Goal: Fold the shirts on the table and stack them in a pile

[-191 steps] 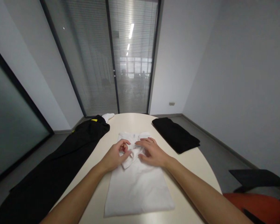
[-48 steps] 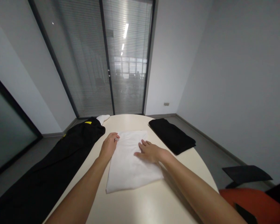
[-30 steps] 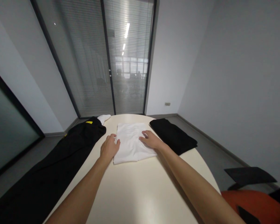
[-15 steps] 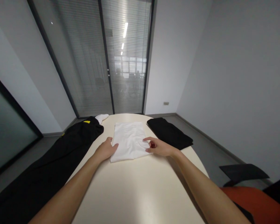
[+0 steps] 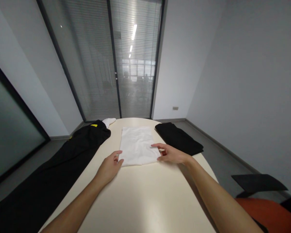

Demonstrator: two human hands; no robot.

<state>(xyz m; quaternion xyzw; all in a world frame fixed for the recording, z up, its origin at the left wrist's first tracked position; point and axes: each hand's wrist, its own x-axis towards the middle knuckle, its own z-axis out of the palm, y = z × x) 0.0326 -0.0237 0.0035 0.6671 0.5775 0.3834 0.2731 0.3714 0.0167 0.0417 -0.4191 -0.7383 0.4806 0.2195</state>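
Near the far end of the pale bench (image 5: 138, 200), a folded white cloth (image 5: 137, 144) is laid flat, with faint creases shown across its top. Its near left corner is touched by the left hand (image 5: 109, 168), whose thumb and forefinger are held apart over the edge while the other fingers are curled and partly hidden. By the right hand (image 5: 173, 154) the near right corner is met in much the same way: the forefinger is extended onto the fabric, the thumb is set lower at the corner, and a gap is left between the two. Both hands are thus seen loosely spread and ungripped, with the cloth left flat between them.

To the right, just beyond the right hand, a folded black cloth (image 5: 179, 139) is placed along the bench's edge. On the left side, a long black garment (image 5: 70, 161) marked with a yellow patch (image 5: 94, 125) is draped, and by its far end a small white piece (image 5: 109, 122) is seen. Farther back, the room is closed off by a glass partition (image 5: 138, 94) fitted with blinds. At lower right, an orange-red chair seat (image 5: 264, 210) is partly shown.
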